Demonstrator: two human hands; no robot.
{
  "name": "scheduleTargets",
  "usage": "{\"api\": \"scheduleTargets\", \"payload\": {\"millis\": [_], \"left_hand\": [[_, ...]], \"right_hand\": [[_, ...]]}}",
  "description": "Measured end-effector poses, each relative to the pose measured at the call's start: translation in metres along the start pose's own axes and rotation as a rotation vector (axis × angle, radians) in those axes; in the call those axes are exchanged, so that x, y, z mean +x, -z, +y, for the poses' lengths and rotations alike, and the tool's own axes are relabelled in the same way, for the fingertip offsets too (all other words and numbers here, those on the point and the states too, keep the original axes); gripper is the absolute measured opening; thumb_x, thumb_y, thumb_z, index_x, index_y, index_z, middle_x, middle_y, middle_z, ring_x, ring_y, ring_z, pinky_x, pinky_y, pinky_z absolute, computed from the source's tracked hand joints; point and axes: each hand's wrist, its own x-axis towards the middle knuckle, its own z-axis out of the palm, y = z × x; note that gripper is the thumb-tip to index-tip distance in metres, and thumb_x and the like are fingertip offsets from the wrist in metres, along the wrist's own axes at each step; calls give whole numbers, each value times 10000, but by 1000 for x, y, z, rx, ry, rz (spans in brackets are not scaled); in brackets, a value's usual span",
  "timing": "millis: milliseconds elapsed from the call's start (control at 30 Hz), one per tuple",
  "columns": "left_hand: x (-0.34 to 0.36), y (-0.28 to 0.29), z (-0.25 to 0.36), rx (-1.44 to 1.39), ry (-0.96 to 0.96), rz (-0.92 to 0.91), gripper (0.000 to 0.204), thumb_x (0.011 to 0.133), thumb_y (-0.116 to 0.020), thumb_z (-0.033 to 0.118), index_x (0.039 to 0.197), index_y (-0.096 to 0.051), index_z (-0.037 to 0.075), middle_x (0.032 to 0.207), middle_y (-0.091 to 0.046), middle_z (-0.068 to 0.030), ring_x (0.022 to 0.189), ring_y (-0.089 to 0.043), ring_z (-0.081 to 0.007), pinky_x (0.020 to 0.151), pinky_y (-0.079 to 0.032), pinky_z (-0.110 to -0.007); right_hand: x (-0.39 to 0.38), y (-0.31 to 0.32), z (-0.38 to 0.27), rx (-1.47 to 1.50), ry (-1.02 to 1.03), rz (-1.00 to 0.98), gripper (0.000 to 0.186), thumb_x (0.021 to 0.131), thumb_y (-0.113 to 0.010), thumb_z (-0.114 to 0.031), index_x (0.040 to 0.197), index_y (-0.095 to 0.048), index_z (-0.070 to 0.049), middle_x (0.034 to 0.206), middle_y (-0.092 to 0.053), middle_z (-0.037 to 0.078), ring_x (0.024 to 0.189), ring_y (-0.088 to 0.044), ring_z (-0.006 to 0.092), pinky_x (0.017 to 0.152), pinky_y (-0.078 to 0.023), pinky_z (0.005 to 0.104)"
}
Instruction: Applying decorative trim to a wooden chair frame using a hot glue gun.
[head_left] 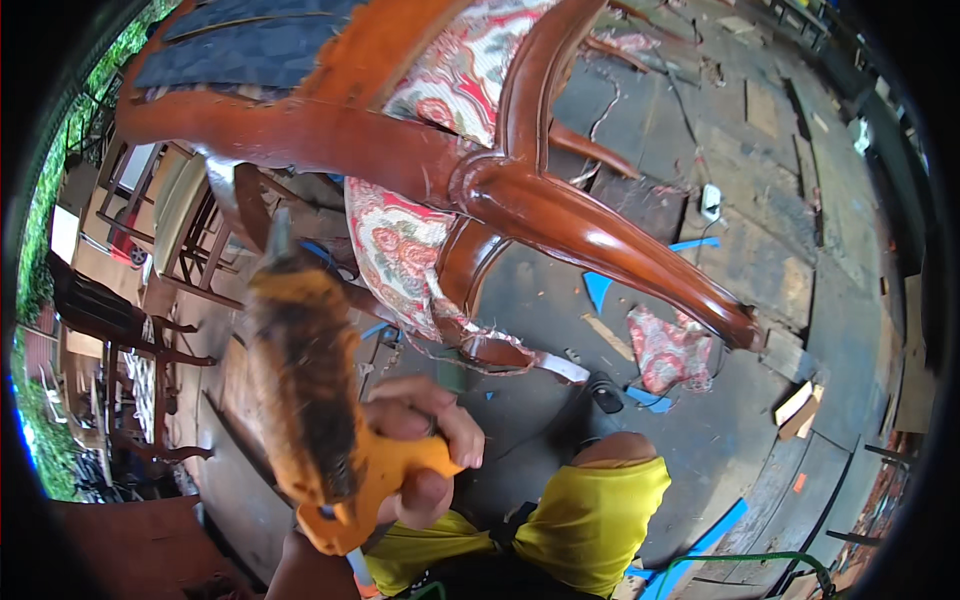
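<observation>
My left hand (425, 430) grips a worn orange-and-black tool (310, 380) with a metal tip, held up in the foreground at left of centre. My right hand is not in view. Beyond the tool lies a tipped-over, glossy reddish-brown wooden chair (600, 260), its curved legs reaching to the right. Red-and-cream floral fabric (395, 250) hangs from it with frayed strands, and blue padding (220, 45) shows on its upper part. The tool's tip overlaps the chair in view; I cannot tell whether they touch.
More wooden chairs (130, 330) stand at the left, with greenery behind. The worn board floor (830, 330) holds blue offcuts (600, 290), a fabric scrap (670, 345) and wood pieces (800, 410). My legs in yellow shorts (590, 510) are below; a green hose (760, 555) runs at lower right.
</observation>
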Motion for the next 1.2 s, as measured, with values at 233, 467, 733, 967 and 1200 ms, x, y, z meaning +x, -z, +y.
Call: {"api": "scheduleTargets", "payload": {"millis": [233, 467, 733, 967, 1200], "left_hand": [[11, 15, -23, -53, 30, -22, 427, 954, -789, 227, 1149, -449, 60, 1248, -500, -147, 670, -636, -249, 525, -545, -391], [22, 18, -20, -117, 7, 68, 407, 974, -762, 254, 1189, -469, 71, 1288, -482, -144, 659, -620, -240, 518, -541, -385], [39, -3, 21, -76, -76, 294, 410, 1063, -611, 321, 1349, -403, 114, 1337, -457, -100, 716, -530, -172, 609, -511, -343], [100, 46, 107, 437, -158, -61, 383, 1071, -553, 340, 1310, -404, 81, 1343, -452, -182, 657, -582, -170, 574, -565, -331], [101, -3, 96, 625, -175, 79, 288, 1114, -460, 309, 1321, -445, 109, 1371, -491, -119, 752, -537, -130, 688, -528, -283]], "right_hand": [[-6, 6, 0, -113, -1, 34, 1039, 798, -639, -822, 1441, -540, -11, 1407, -600, 239, 1345, -547, 411, 1136, -392, 596], [-16, 44, -10, -187, 100, 44, 1087, 763, -641, -853, 1431, -541, -1, 1404, -596, 249, 1342, -548, 418, 1131, -394, 597], [-16, 79, -3, -146, 89, 105, 1142, 724, -643, -890, 1420, -543, 10, 1401, -591, 261, 1339, -549, 425, 1125, -396, 597], [14, 22, 9, 24, -289, 78, 1190, 690, -645, -921, 1411, -544, 20, 1398, -587, 271, 1336, -550, 432, 1121, -398, 598], [30, 9, 71, 23, -369, 129, 1270, 635, -647, -965, 1413, -530, 32, 1422, -536, 298, 1367, -510, 435, 1105, -394, 615]]}}
